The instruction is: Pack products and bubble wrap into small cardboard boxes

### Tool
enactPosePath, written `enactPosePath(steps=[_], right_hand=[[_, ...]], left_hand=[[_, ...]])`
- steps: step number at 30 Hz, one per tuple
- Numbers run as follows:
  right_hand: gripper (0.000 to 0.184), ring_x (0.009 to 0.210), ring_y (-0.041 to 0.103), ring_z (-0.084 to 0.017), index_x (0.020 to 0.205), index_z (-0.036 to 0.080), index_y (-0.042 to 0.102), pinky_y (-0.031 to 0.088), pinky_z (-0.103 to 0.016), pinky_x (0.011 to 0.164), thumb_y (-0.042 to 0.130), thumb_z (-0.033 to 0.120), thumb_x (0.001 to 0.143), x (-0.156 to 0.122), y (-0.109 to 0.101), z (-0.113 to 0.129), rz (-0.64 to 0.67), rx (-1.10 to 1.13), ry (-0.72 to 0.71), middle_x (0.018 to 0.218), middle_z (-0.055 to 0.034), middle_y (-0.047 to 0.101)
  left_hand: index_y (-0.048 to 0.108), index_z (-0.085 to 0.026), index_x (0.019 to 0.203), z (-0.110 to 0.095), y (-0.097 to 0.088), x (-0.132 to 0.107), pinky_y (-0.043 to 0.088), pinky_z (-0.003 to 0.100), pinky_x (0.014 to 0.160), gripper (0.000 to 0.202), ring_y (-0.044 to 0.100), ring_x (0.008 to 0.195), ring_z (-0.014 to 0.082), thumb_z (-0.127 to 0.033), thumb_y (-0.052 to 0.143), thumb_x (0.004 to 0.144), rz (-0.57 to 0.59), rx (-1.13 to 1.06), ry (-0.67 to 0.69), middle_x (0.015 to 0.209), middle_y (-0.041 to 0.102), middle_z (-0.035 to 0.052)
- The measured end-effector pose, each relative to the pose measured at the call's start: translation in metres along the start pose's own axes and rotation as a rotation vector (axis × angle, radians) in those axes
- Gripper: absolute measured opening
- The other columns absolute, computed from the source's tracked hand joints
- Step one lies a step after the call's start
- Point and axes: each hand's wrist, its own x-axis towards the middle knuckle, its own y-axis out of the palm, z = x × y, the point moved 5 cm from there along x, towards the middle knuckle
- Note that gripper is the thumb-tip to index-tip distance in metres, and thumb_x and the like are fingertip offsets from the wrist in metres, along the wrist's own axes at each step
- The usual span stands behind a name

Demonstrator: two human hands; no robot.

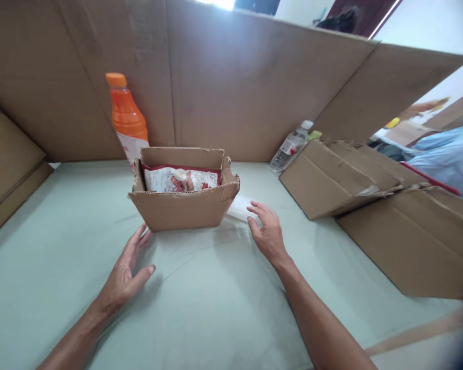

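A small open cardboard box (pixel 185 208) stands on the pale green cloth (pixel 200 303) in the middle. Inside it lies a packet with a red and white flower print (pixel 181 180). My left hand (pixel 125 270) rests open on the cloth just below the box's left corner, fingers stretched toward it. My right hand (pixel 266 231) is open too, fingers spread, close to the box's right side. Its fingertips are over a thin white see-through item (pixel 241 208) lying beside the box. Neither hand holds anything.
An orange drink bottle (pixel 126 118) stands behind the box on the left. A clear water bottle (pixel 290 146) leans at the back right. Flattened cardboard (pixel 370 174) lies to the right, a tall cardboard wall (pixel 231 77) closes the back, more cardboard at far left (pixel 7 164).
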Motion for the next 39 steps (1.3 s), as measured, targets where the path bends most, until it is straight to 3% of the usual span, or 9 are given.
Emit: enactPosePath(steps=[4, 7, 12, 17, 24, 30, 34, 39], right_hand=[[0.041, 0.131, 0.053, -0.034, 0.125, 0.018, 0.067, 0.043, -0.054, 0.105, 0.06, 0.022, 0.084, 0.014, 0.019, -0.029, 0.127, -0.195, 0.107, 0.14, -0.0152, 0.062], [0.028, 0.119, 0.061, -0.032, 0.107, 0.019, 0.074, 0.045, -0.05, 0.1, 0.054, 0.02, 0.087, 0.016, 0.024, -0.035, 0.139, -0.215, 0.114, 0.125, -0.0137, 0.071], [0.031, 0.103, 0.067, -0.03, 0.102, 0.019, 0.074, 0.047, -0.048, 0.094, 0.044, 0.022, 0.092, 0.002, -0.008, -0.036, 0.083, -0.222, 0.107, 0.109, -0.0118, 0.077], [0.029, 0.109, 0.067, -0.027, 0.104, 0.022, 0.073, 0.048, -0.045, 0.098, 0.048, 0.022, 0.091, -0.011, -0.032, -0.023, 0.109, -0.219, 0.033, 0.113, -0.0084, 0.076], [0.034, 0.122, 0.061, -0.029, 0.116, 0.017, 0.072, 0.046, -0.045, 0.105, 0.055, 0.014, 0.087, 0.022, 0.006, -0.004, 0.184, -0.244, 0.018, 0.132, -0.0138, 0.068], [0.024, 0.11, 0.067, -0.031, 0.096, 0.015, 0.077, 0.048, -0.042, 0.099, 0.056, 0.013, 0.085, 0.034, 0.025, -0.013, 0.236, -0.248, 0.077, 0.116, -0.0166, 0.075], [0.028, 0.107, 0.069, -0.029, 0.098, 0.016, 0.076, 0.048, -0.042, 0.099, 0.05, 0.016, 0.089, 0.019, 0.012, -0.017, 0.199, -0.215, 0.101, 0.111, -0.0135, 0.077], [0.027, 0.101, 0.072, -0.027, 0.097, 0.02, 0.076, 0.053, -0.042, 0.092, 0.051, 0.026, 0.091, -0.015, -0.025, -0.002, 0.13, -0.119, 0.077, 0.106, -0.0102, 0.079]], left_hand=[[0.024, -0.028, 0.159, 0.003, 0.0, 0.002, 0.028, 0.061, 0.122, 0.079, 0.033, 0.15, 0.0363, -0.035, 0.065, 0.091, -0.014, -0.015, -0.047, 0.164, 0.031, 0.0156], [0.031, -0.022, 0.156, 0.003, -0.003, 0.003, 0.033, 0.06, 0.119, 0.078, 0.04, 0.146, 0.0371, -0.039, 0.067, 0.088, -0.051, -0.015, -0.05, 0.157, 0.04, 0.0196], [0.044, -0.02, 0.148, -0.01, -0.011, -0.004, 0.044, 0.055, 0.112, 0.065, 0.052, 0.135, 0.0341, -0.035, 0.064, 0.088, -0.151, 0.109, 0.003, 0.146, 0.052, 0.0176], [0.054, -0.022, 0.138, -0.028, -0.007, -0.011, 0.053, 0.049, 0.099, 0.055, 0.059, 0.124, 0.0319, -0.033, 0.063, 0.085, -0.233, 0.251, 0.124, 0.141, 0.054, 0.0146], [0.063, -0.019, 0.124, -0.028, -0.003, -0.011, 0.057, 0.049, 0.092, 0.045, 0.058, 0.125, 0.0345, -0.034, 0.063, 0.082, -0.275, 0.356, 0.185, 0.139, 0.057, 0.017], [0.066, -0.018, 0.119, -0.026, -0.01, -0.008, 0.057, 0.046, 0.091, 0.039, 0.062, 0.119, 0.0313, -0.033, 0.062, 0.083, -0.292, 0.371, 0.144, 0.138, 0.057, 0.0171], [0.066, -0.017, 0.118, -0.027, -0.009, -0.008, 0.057, 0.045, 0.091, 0.038, 0.063, 0.116, 0.0295, -0.033, 0.061, 0.084, -0.279, 0.41, 0.149, 0.137, 0.059, 0.0168], [0.067, -0.016, 0.115, -0.031, -0.01, -0.011, 0.058, 0.044, 0.089, 0.036, 0.065, 0.11, 0.0273, -0.033, 0.058, 0.085, -0.294, 0.468, 0.19, 0.133, 0.062, 0.0155]])
